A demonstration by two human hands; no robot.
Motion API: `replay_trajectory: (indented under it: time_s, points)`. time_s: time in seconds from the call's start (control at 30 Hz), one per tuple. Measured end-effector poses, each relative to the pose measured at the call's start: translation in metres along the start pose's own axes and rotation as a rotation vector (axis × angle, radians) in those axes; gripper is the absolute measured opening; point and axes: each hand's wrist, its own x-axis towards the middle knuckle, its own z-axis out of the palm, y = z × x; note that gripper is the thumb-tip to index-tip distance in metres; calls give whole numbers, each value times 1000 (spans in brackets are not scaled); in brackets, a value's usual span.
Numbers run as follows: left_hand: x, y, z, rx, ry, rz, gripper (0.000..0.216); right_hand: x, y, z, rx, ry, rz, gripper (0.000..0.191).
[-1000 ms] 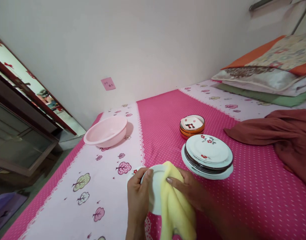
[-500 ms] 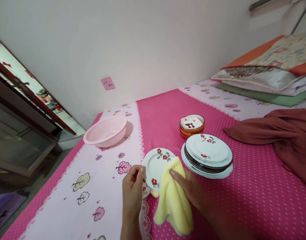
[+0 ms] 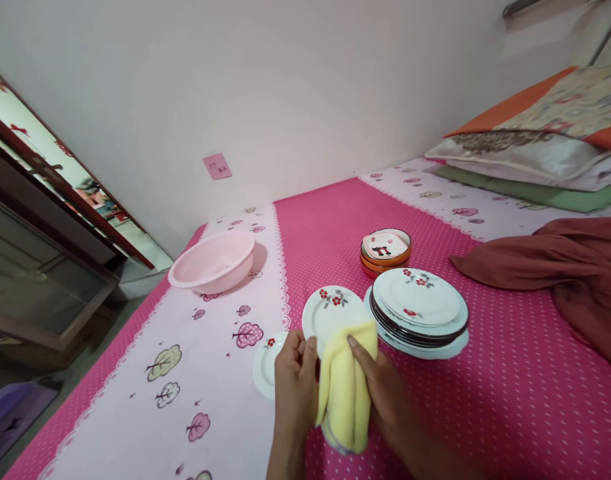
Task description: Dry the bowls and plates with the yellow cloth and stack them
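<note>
A small white plate with red flowers (image 3: pixel 326 317) is held up and tilted by my left hand (image 3: pixel 296 373), whose thumb and fingers pinch its left edge. My right hand (image 3: pixel 378 377) grips a yellow cloth (image 3: pixel 346 387), pressing it over the right lower part of the plate. The cloth hangs in folds below the plate. Another white plate (image 3: pixel 263 367) lies on the bedspread, partly hidden behind my left hand. Just right of the held plate stands a stack of flowered plates (image 3: pixel 419 308), some with dark rims.
Stacked bowls (image 3: pixel 385 252) with orange sides stand behind the plates. A pink basin (image 3: pixel 212 263) sits at the far left on the patterned bedspread (image 3: pixel 225 420). Reddish-brown fabric (image 3: pixel 560 267) lies at right, below folded bedding (image 3: pixel 540 153). A wall (image 3: pixel 305 87) rises behind.
Both hands have moved right with the plate and cloth. More of the plate lying on the bedspread now shows. The cloth hangs narrower than before.
</note>
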Motion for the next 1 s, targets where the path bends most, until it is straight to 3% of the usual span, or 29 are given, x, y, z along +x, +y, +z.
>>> replay_trajectory:
  time_s: [0.1,0.23,0.3,0.37,0.43,0.57,0.73,0.8,0.87,1.0]
  points:
    - [0,-2,0,31,68,38,37,-7,3,5,0,-68,-3,53]
    - [6,1,-18,76,154,97,36,-9,-11,0,-111,-315,-16,45]
    - [9,1,-31,73,184,97,35,-6,-22,-6,-246,-228,-136,43]
    - [11,1,-40,79,203,98,35,-5,-32,-12,-344,10,-317,46]
    - [11,1,-43,109,180,101,34,-4,-40,-16,-333,144,-439,49]
    - [4,6,-28,217,-6,89,35,-8,-43,-15,-280,73,-485,45]
    - [-6,13,1,378,-202,107,35,-10,-29,-8,-320,121,-465,48]
    - [-7,14,5,392,-215,112,33,-12,-28,-7,-418,63,-539,40]
    - [-5,13,3,325,-211,101,31,-16,-30,-6,-556,-79,-635,31]
    - [0,13,-10,141,-149,71,31,-28,-37,-3,-842,-328,-687,33]
